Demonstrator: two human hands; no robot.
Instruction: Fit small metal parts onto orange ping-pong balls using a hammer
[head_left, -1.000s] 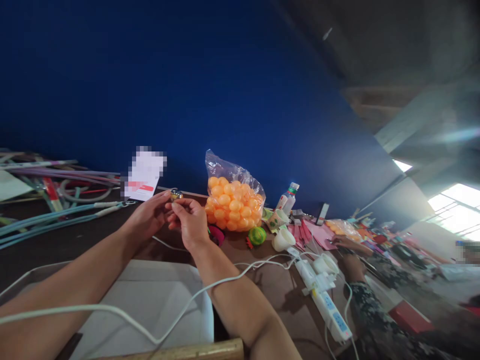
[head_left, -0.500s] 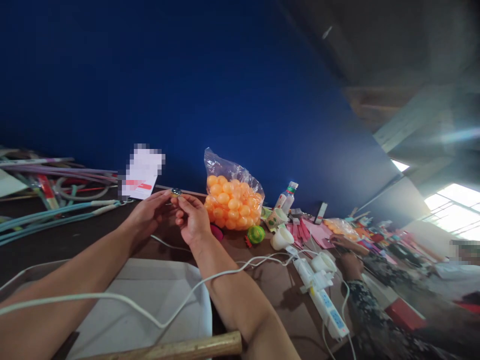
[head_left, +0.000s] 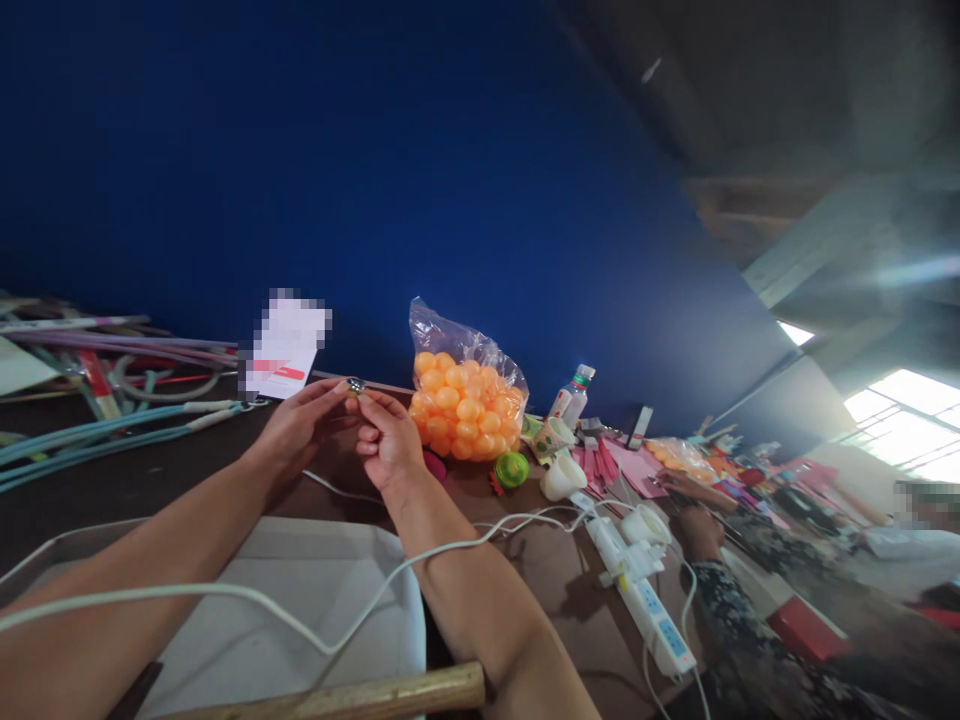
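Between my fingertips is a small, shiny, dark metallic object (head_left: 355, 384) with a yellowish lower edge; its kind is too small to make out. My left hand (head_left: 301, 425) pinches it from the left. From the right, the thumb and forefinger of my right hand (head_left: 390, 432) close on it too, the other fingers curled. Just right of my right hand stands a clear plastic bag of orange balls (head_left: 469, 400). In front of the bag lie a green round item (head_left: 511, 469) and a dark magenta disc (head_left: 435, 465), partly hidden by my right wrist.
A white tray (head_left: 409, 590), a wooden stick (head_left: 420, 690) and a white cable (head_left: 300, 637) lie near my forearms. A power strip (head_left: 652, 610), tape rolls (head_left: 562, 476) and a bottle (head_left: 571, 397) are rightward, beside a co-worker's hand (head_left: 701, 532). Blue tubes (head_left: 112, 430) lie left.
The small metallic object has tilted slightly between my fingertips and shifted a little to the right. Both hands stay almost in the same place.
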